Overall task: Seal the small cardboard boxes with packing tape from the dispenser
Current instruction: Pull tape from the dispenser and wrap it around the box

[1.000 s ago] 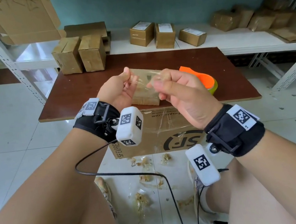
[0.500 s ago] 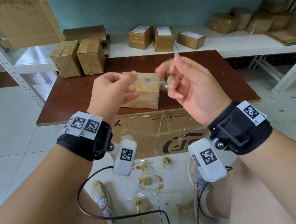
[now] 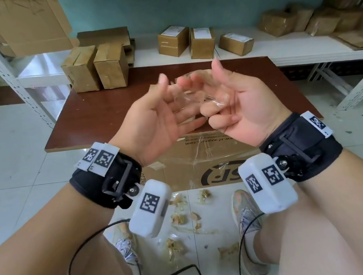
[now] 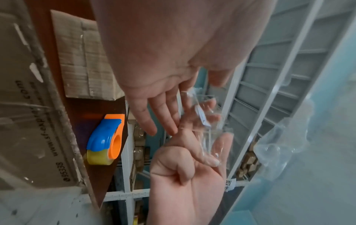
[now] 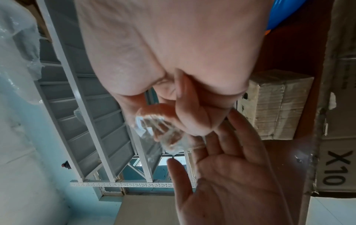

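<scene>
Both hands hover palms up over the brown table (image 3: 97,114). My left hand (image 3: 172,102) lies flat, fingers straight, holding nothing. My right hand (image 3: 219,97) has its lower fingers curled, and its thumb and forefingers pinch a crumpled piece of clear tape (image 3: 196,95), also seen as the tape wad (image 5: 159,130). The small cardboard box (image 4: 82,57) lies on the table behind the hands, mostly hidden in the head view. Right of the box stands the orange and blue tape dispenser (image 4: 105,140), apart from both hands.
Two taller boxes (image 3: 95,68) stand at the table's back left. Labelled boxes (image 3: 201,39) sit on the white shelf behind. A large printed carton (image 3: 201,162) stands under the table's front edge, with tape scraps (image 3: 184,217) on the floor by my feet.
Both hands have turned palms up and come nearer. The left hand has let go and opened flat. The tape strip held between them is now a crumpled wad on the right fingers.
</scene>
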The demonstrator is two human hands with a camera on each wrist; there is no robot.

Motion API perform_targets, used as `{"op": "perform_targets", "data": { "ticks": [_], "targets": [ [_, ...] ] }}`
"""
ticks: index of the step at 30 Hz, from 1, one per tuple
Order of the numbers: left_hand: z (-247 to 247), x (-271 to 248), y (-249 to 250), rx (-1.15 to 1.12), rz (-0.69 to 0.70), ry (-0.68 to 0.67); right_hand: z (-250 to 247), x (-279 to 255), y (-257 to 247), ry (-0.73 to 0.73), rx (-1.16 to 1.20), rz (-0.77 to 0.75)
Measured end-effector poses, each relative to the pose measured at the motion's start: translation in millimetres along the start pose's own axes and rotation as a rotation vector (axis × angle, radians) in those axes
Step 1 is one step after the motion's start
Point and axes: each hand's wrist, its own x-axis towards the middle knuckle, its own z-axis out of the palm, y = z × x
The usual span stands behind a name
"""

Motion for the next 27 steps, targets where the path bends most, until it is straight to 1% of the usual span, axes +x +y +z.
{"op": "perform_targets", "data": {
  "ticks": [2,4,8,11,13,15,17,19,21,24,27],
  "targets": [
    [-1,3,0,-0.121,-0.040,0.020,0,-1,-1,-0.006,0.010,0.019],
    [-3,4,2,-0.196,-0.057,0.014,0,-2,-3,0.004,0.002,0.023],
    [-1,3,3,-0.240,-0.078,-0.003,0,-3,-4,0.018,-0.009,0.051],
    [3,-1,2,-0.262,-0.108,-0.048,-1,-5,-3,-0.002,0.017,0.127],
    [6,-3,0,-0.220,-0.122,-0.092,-2,-5,-4,0.014,0.051,0.167],
    [4,-3,-3,-0.142,-0.134,-0.138,-3,-3,-5,0.072,0.055,0.210],
    [2,-2,-7,-0.061,-0.135,-0.150,-5,-2,-7,0.146,0.019,0.254],
    [2,-1,-12,0.031,-0.089,-0.144,-8,-1,-11,0.190,-0.018,0.290],
    [5,0,-16,0.131,-0.006,-0.107,-12,0,-15,0.187,-0.027,0.335],
    [7,1,-18,0.198,0.043,-0.097,-16,1,-19,0.176,-0.047,0.379],
    [8,0,-16,0.229,0.083,-0.126,-17,2,-19,0.222,-0.096,0.410]
  ]
}}
